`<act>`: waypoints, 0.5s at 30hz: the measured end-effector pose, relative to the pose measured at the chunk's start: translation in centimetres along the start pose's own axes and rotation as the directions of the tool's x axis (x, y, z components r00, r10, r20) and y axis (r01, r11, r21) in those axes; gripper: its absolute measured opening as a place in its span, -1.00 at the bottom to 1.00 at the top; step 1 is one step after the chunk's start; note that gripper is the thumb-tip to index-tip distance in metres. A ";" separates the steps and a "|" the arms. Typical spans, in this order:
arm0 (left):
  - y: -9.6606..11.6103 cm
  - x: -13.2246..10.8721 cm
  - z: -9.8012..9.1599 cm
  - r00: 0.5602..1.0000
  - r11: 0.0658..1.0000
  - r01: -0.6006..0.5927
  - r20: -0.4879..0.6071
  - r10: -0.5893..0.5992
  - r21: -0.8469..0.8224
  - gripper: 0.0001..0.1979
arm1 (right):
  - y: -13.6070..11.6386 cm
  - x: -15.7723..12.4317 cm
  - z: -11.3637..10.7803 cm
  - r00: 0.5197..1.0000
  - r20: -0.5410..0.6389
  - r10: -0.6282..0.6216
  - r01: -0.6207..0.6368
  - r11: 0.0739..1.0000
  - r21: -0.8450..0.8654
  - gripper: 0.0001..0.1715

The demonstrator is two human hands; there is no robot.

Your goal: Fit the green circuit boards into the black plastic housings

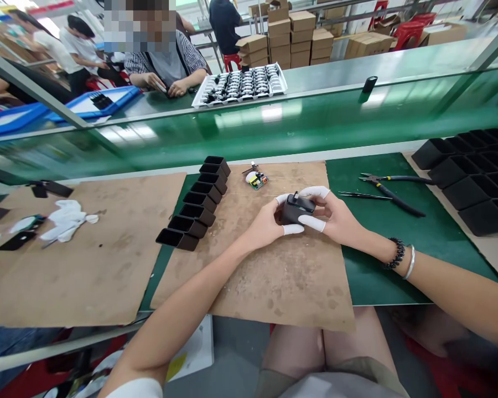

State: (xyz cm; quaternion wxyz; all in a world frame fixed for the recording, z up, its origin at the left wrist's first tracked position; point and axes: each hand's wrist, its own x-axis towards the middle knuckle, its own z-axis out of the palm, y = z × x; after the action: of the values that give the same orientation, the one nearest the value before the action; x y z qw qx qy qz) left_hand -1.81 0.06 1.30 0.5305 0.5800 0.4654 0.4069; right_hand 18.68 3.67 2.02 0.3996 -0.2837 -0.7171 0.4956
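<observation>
Between my two hands is a small black plastic housing (pixel 295 210), held a little above the cardboard sheet (pixel 274 276). My left hand (pixel 269 220) grips its left side, with white finger cots on the thumb and a fingertip. From the right, my right hand (pixel 330 213) closes on it, also wearing white finger cots. A dark prong-like piece (pixel 295 195) sticks up from the top of the housing. Beyond my hands lies a small circuit board (pixel 257 179) with yellow and green parts. To the left, several empty black cases (pixel 199 196) stand in a slanted row.
Cutting pliers (pixel 388 188) and tweezers (pixel 363 195) lie on the green mat to the right. Many black cases (pixel 477 182) are stacked at the far right. Past the bench, a green conveyor belt (pixel 249 130) runs across; a co-worker (pixel 168 61) sits behind a white tray of parts (pixel 240 85).
</observation>
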 end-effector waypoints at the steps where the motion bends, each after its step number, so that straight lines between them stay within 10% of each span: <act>1: 0.2 -0.1 0.2 1.000 1.000 -0.003 -0.018 0.003 -0.004 -0.26 | -0.2 0.1 0.0 0.995 -0.028 0.097 -0.092 0.986 0.142 -0.55; 6: 0.7 -0.8 0.7 0.951 0.964 -0.247 -0.166 0.261 0.099 -0.25 | -0.9 1.0 -0.2 0.829 0.127 0.544 -0.446 0.508 0.737 -0.93; 9: 0.7 -1.0 0.8 0.910 0.924 -0.347 -0.183 0.373 0.158 -0.30 | -1.5 1.2 0.1 0.745 0.241 0.622 -0.494 0.271 0.826 -0.74; 15: 0.6 -1.0 1.0 0.866 0.891 -0.427 -0.215 0.452 0.154 -0.30 | -2.6 0.6 0.7 0.753 0.286 0.592 -0.507 0.246 0.826 -0.65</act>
State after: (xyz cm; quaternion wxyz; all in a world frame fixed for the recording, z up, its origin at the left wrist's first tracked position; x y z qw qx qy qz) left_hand -1.01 -1.15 1.84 0.3324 0.6421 0.4028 0.5612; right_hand 17.75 2.84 4.51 0.3156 -0.2927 -0.1992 0.8804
